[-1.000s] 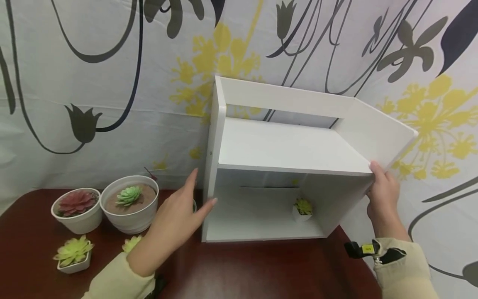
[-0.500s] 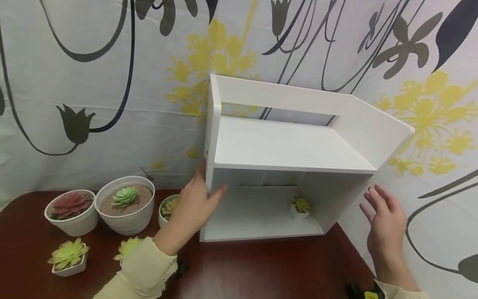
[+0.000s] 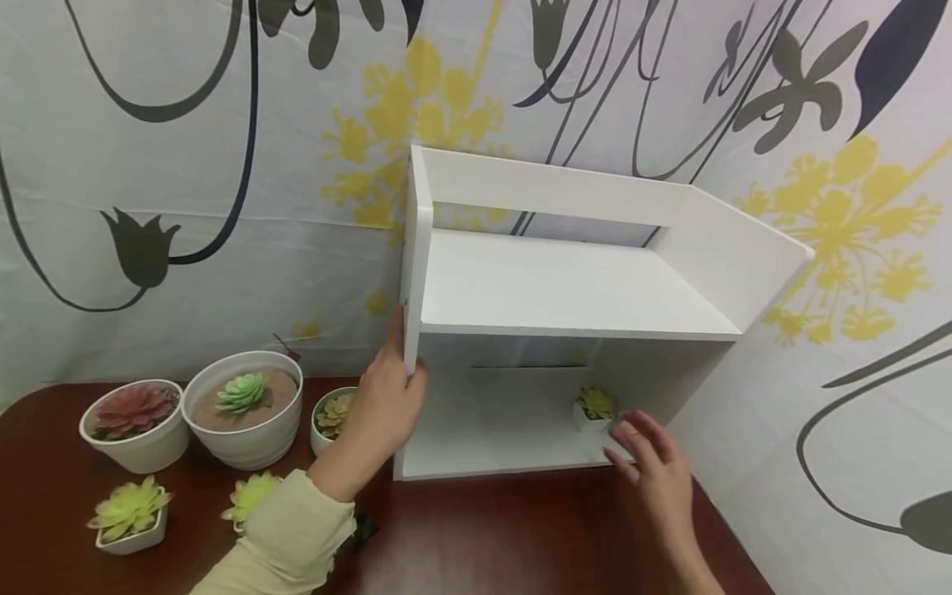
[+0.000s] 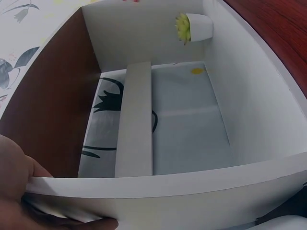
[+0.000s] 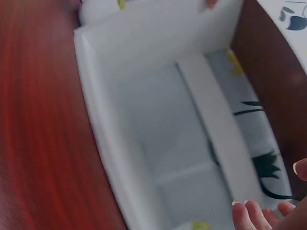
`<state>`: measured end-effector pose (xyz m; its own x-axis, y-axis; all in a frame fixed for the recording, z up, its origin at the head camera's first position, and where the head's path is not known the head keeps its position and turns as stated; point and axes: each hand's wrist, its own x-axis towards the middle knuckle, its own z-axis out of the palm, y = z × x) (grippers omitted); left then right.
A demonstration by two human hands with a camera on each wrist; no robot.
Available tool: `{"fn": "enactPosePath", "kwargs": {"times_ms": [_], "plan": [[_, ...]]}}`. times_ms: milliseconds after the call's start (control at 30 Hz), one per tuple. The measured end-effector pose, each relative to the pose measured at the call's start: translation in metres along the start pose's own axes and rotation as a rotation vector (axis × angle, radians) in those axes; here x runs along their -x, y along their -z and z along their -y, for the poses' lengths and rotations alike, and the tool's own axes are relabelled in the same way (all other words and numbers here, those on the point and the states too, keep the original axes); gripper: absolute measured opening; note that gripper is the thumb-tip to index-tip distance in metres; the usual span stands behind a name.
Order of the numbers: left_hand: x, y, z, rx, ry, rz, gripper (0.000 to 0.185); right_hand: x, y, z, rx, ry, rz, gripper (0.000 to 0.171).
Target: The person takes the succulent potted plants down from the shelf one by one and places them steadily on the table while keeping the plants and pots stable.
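Observation:
A white two-tier desktop shelf [image 3: 573,285] stands on the dark red table against the patterned cloth. My left hand [image 3: 387,405] grips the front edge of its left side panel; the left wrist view shows the thumb inside and fingers [image 4: 96,224] along the outer face. My right hand [image 3: 658,475] is in front of the shelf's lower right corner, fingers loosely bent with nothing in them. Just beyond those fingertips, a small succulent in a white pot [image 3: 592,420] sits inside the lower compartment at the right. The upper board holds nothing.
Left of the shelf are a red succulent in a white pot [image 3: 137,426], a larger white pot [image 3: 249,438] with a green succulent, and a round-potted succulent [image 3: 327,417] partly behind my left arm. Nearer are two yellow-green succulents [image 3: 128,512]. The table's right edge runs close by the shelf.
My right hand has let go of the shelf's right side and moved down and left to the lower front. My left hand, apart from the shelf before, now grips its left panel.

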<state>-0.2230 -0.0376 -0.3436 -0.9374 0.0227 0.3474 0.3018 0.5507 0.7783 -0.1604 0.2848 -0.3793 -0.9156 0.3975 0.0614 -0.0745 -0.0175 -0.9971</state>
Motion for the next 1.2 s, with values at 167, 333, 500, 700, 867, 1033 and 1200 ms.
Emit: {"fn": "enactPosePath", "kwargs": {"times_ms": [167, 333, 500, 700, 867, 1033, 1200], "plan": [[0.0, -0.002, 0.0, 0.009, 0.008, 0.02, 0.074, -0.002, -0.014, -0.023, 0.043, -0.143, 0.027, 0.061], [0.001, -0.002, 0.0, 0.02, 0.013, 0.025, 0.076, -0.009, -0.024, -0.042, 0.001, -0.209, 0.072, 0.07], [-0.001, -0.002, 0.001, 0.033, 0.013, 0.03, 0.076, -0.025, -0.034, -0.053, -0.046, -0.228, 0.028, 0.079], [-0.001, -0.003, 0.001, 0.04, 0.004, 0.036, 0.075, -0.043, -0.041, -0.063, -0.061, -0.241, -0.041, 0.082], [0.0, -0.002, 0.0, 0.036, 0.008, 0.038, 0.074, -0.052, -0.043, -0.067, -0.068, -0.212, -0.076, 0.082], [0.001, 0.001, -0.001, 0.026, 0.008, 0.036, 0.074, -0.058, -0.05, -0.067, -0.03, -0.2, -0.115, 0.083], [0.001, 0.0, -0.001, 0.021, 0.005, 0.048, 0.073, -0.064, -0.056, -0.067, 0.021, -0.19, -0.177, 0.087]]}}
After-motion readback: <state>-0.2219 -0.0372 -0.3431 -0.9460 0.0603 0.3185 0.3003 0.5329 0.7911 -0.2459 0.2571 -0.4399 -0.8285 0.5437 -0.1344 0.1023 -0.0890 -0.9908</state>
